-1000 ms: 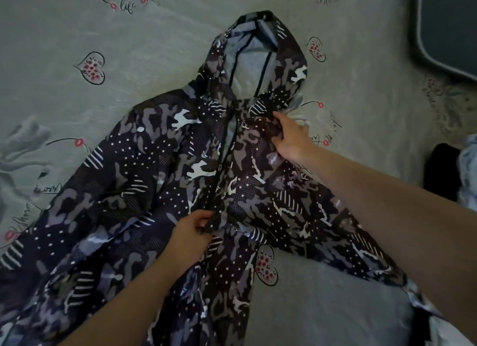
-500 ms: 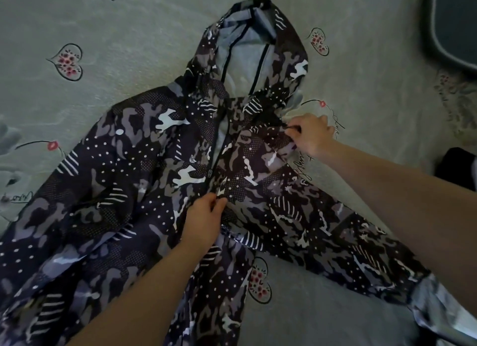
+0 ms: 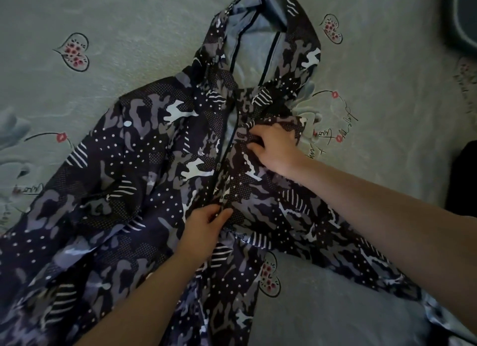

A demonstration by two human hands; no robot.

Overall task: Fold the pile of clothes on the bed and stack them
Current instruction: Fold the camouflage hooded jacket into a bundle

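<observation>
From the head view I see one jacket [image 3: 144, 165] spread front-up on the bed [image 3: 129, 35]. It is a thin hooded piece in dark navy, printed with grey and white camouflage patches, white dots and striped blocks. The hood [image 3: 260, 35] lies open at the top, showing a pale blue lining with two dark seams. A dark zip [image 3: 219, 170] runs down the middle; above the slider the front gapes a little and shows the same pale lining. One sleeve runs off toward the lower left, the other toward the lower right, both wrinkled.

My left hand [image 3: 204, 229] sits low on the front beside the zip line, thumb and fingers curled, pinching the cloth at the edge. My right hand [image 3: 273, 146] is higher, on the right chest panel below the hood, fingers bent and bunching the fabric under them.

The bed sheet is grey-green with heart outlines filled with pink flowers and some script lettering. At the top right corner lies a dark rounded object [image 3: 462, 17]; I cannot tell what it is. A black item [image 3: 464, 175] shows at the right edge.
</observation>
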